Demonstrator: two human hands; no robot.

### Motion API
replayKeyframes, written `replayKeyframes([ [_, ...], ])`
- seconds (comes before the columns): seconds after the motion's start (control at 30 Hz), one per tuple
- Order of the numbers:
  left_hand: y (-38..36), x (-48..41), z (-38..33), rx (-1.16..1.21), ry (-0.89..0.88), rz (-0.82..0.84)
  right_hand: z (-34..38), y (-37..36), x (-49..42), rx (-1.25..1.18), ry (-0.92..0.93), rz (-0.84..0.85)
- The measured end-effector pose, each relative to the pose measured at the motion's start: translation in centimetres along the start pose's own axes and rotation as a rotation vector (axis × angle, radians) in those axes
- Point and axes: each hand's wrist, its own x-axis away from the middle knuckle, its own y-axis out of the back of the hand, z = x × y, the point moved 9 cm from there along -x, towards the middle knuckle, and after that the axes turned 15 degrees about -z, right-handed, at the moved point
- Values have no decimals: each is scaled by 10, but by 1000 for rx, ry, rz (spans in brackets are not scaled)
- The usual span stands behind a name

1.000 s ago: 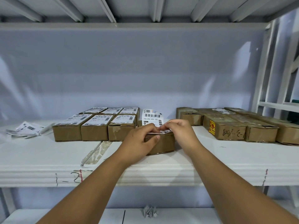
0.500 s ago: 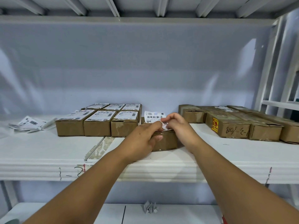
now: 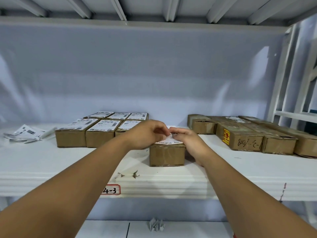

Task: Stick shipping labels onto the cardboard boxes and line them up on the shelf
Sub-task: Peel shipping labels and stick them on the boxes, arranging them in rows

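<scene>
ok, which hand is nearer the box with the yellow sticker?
Right. The right hand is at the label on the middle box, just left of the yellow-sticker box; the left hand is further left, across that label.

Left hand [image 3: 145, 134], right hand [image 3: 186, 138] pinching label [image 3: 169, 142] (box [image 3: 167, 156])

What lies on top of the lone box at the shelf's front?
A white shipping label, its far edge pinched by the left hand and right hand. The hands cover most of the label and box top.
</scene>
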Motion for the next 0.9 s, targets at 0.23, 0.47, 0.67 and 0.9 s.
replayKeyframes([
  [0.23,-17,5,18,-99,169,352,-7,-5,-2,-32,-86,18],
  [0.47,-24,2,18,-191,238,410,-7,-5,-2,21,-52,35],
  [0.67,-23,-4,23,-215,264,423,-7,-5,-2,17,-58,41],
  [0.9,-17,-8,16,-452,227,475,-11,-8,-1,-3,-108,163],
])
